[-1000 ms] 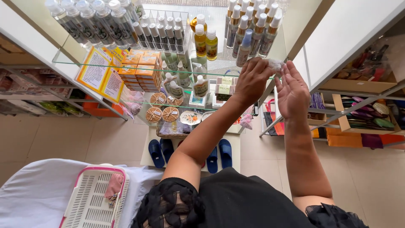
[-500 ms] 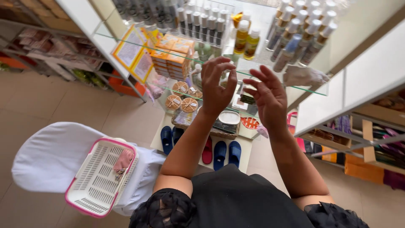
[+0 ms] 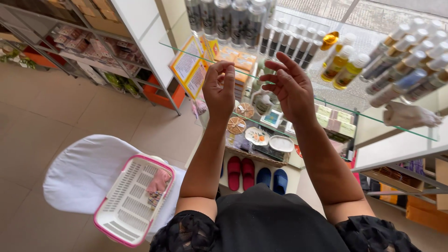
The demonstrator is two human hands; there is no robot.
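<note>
- Two hands are raised side by side over a glass shelf (image 3: 298, 100), close together but apart.
- The left hand (image 3: 219, 91) has its fingers curled loosely inward, tips bunched near the thumb, gripping nothing.
- The right hand (image 3: 291, 88) has its fingers spread and slightly bent, palm turned toward the left hand, also empty.
- Four dark bottles (image 3: 224, 21) with silver caps stand at the shelf's far end, just beyond the left hand; how many stand behind them I cannot tell.
- Three yellow bottles (image 3: 343, 63) with white caps stand just right of the right hand.
- A cluster of clear, white-capped bottles (image 3: 406, 60) lies further right; too crowded to count.
- One crumpled white cloth (image 3: 410, 115) sits on the glass near its right edge.
- Through the glass, under the hands: two round woven discs (image 3: 240, 119), two small dishes (image 3: 268, 139) and a stack of orange boxes (image 3: 240, 65).
- One yellow leaflet (image 3: 189, 65) leans at the shelf's left end.
- Four slippers on the floor: one red pair (image 3: 241, 172) and one blue pair (image 3: 272, 179), side by side.
- One white basket (image 3: 126, 207) with a pink rim rests on a white-covered chair (image 3: 79, 172), left of the person; a pink cloth (image 3: 158, 181) lies in it.
</note>
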